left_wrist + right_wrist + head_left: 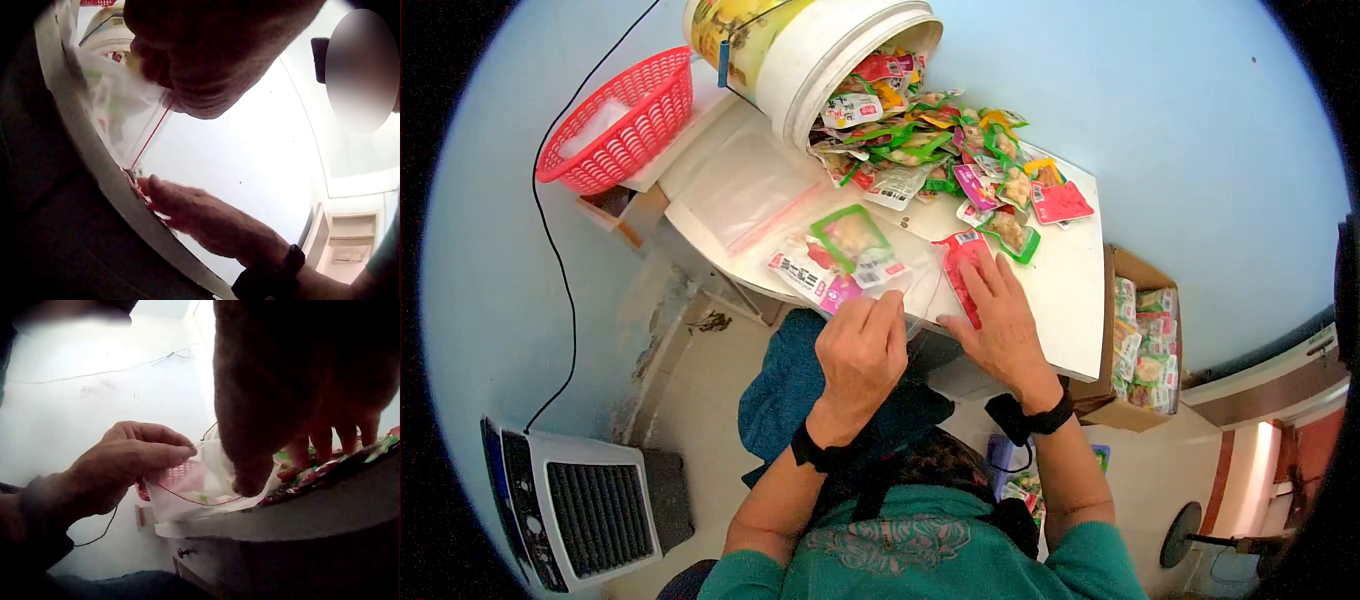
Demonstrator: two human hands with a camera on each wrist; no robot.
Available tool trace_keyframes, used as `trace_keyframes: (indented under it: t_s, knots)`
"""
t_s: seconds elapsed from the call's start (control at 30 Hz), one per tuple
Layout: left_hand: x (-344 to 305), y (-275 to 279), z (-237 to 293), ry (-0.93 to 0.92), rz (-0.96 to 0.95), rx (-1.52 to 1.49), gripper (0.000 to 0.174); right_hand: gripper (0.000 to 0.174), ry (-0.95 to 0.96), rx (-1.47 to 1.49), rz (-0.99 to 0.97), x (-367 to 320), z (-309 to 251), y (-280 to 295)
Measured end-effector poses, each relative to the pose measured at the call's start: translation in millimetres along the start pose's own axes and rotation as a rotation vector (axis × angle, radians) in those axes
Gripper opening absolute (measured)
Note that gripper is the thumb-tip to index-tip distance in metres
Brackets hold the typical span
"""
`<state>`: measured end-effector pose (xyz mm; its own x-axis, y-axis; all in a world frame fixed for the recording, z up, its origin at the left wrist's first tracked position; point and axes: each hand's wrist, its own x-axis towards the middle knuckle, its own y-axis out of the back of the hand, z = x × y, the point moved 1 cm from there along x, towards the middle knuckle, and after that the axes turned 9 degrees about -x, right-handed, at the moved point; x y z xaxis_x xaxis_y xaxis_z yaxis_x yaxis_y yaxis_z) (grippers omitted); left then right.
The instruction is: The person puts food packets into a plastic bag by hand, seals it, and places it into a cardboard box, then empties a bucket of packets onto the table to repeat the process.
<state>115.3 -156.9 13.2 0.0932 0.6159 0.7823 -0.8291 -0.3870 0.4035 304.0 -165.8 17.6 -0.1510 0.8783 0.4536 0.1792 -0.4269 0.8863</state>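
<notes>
My left hand point(862, 350) pinches the mouth edge of a clear zip bag point(920, 290) with a red seal line, at the front of the white table point(1068, 300). Inside the bag lie a green-edged snack packet point(852, 240) and a white-and-purple packet point(810, 268). Fairly straight, the fingers of my right hand point(1003, 335) rest on a red snack packet point(960, 265) just right of the bag. In the right wrist view, the left thumb and index finger meet at the bag's edge point(200, 501), and the right thumb points down close to the seal.
A tipped bucket point(785, 70) spills a heap of snack packets point(930, 140) across the table's back. Flat clear bags point(745, 180) lie at the left, near a red basket point(625, 120). A cardboard box point(1110, 400) of packets stands right; an air cooler point(595, 510) is lower left.
</notes>
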Motion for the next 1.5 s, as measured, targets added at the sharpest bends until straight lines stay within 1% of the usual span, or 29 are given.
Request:
trace_keyframes:
  t_s: [0.1,0.2,0.3,0.4,0.5,0.53,0.6,0.7,0.8,0.93,0.97,1.07,1.1,1.2,1.23,1.33,1.37,1.5]
  knots:
    - [1.8,-0.5,0.8,-0.006,0.005,-0.006,0.016,0.076,0.059,-0.063,-0.154,-12.2,6.2,4.3]
    - [1.0,1.6,0.4,-0.004,0.001,-0.007,0.016,0.069,0.088,-0.089,-0.201,-23.5,9.7,10.0]
    - [0.1,1.1,0.4,0.002,-0.01,0.012,0.016,0.061,0.174,-0.208,-0.13,-36.0,17.4,7.6]
    - [-0.6,-2.1,-3.0,-0.035,0.016,0.027,0.018,0.046,0.109,0.077,0.009,-46.0,25.2,15.6]
    - [-0.5,-3.6,-4.6,-0.054,0.032,0.021,0.018,0.035,-0.497,0.807,-0.033,-53.0,42.7,27.0]
    - [-0.6,-4.0,-4.2,-0.055,0.033,0.018,0.018,0.027,-0.62,0.982,0.008,-50.3,43.1,35.2]
    - [-0.5,-5.1,-3.6,-0.056,0.028,0.018,0.019,0.027,-0.765,1.338,0.078,-49.7,44.4,38.0]
    - [0.8,-4.8,-0.8,-0.041,0.013,0.014,0.019,0.028,-0.845,1.543,0.056,-52.8,44.1,36.9]
    - [1.2,-4.3,1.1,0.003,0.019,-0.018,0.018,0.031,-0.868,1.519,-0.022,-55.5,40.3,35.1]
    - [1.2,-4.5,4.7,0.027,0.016,-0.014,0.016,0.031,-0.829,1.697,-0.118,-51.7,19.3,39.4]
    - [2.6,-2.8,6.8,0.032,0.015,-0.018,0.015,0.031,-0.848,1.737,-0.172,-52.3,18.4,36.1]
    - [2.7,0.2,8.0,0.049,-0.014,-0.008,0.016,0.033,-0.79,1.894,-0.227,-44.7,4.9,31.1]
    - [2.2,0.2,7.4,0.048,-0.007,-0.015,0.017,0.04,-0.798,1.94,-0.221,-42.0,2.2,27.9]
    - [1.3,1.3,5.0,0.043,-0.005,-0.027,0.018,0.045,-0.733,2.017,-0.256,-35.2,-5.8,14.8]
    - [1.5,2.3,4.9,0.042,-0.015,-0.024,0.019,0.047,-0.7,2.055,-0.24,-29.9,-13.5,14.9]
    - [1.3,1.9,4.3,0.033,-0.01,-0.031,0.019,0.046,-0.62,2.131,-0.233,-16.6,-27.5,4.3]
    - [1.4,1.5,4.3,0.028,-0.005,-0.036,0.018,0.046,-0.536,2.19,-0.262,-10.2,-31.1,-1.1]
    - [3.2,4.8,2.2,0.021,0.033,-0.048,0.017,0.043,-0.51,2.184,-0.29,14.7,-46.6,-10.6]
